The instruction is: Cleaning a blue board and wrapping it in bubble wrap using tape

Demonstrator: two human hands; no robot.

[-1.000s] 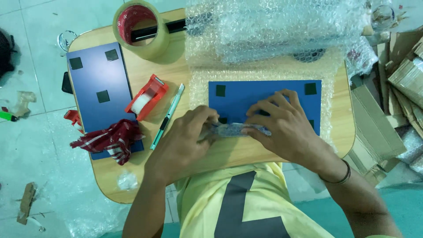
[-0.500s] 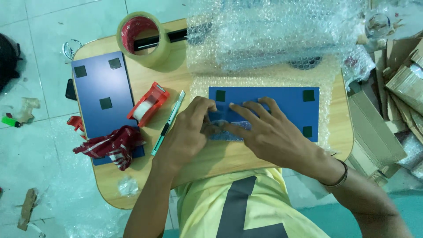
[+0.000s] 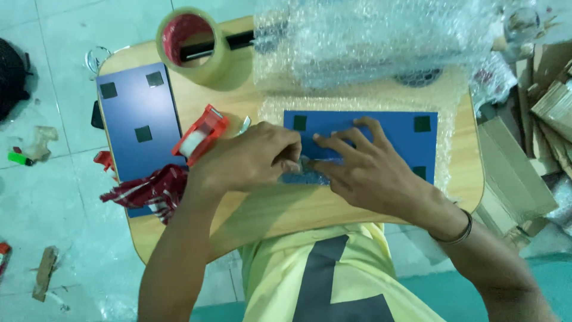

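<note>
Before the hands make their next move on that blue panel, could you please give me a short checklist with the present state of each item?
1. Blue panel lies flat on the bubble wrap sheet: ok.
2. Left hand and right hand both rest on the panel's near edge: ok.
3. What the fingertips pinch between them: cannot tell, it is small and mostly covered.
4. Red tape dispenser beside the left hand, within easy reach: ok.
5. Big tape roll stands apart from the panel: ok.
6. Second blue panel uncovered: not ok, a red cloth lies on its near end.
</note>
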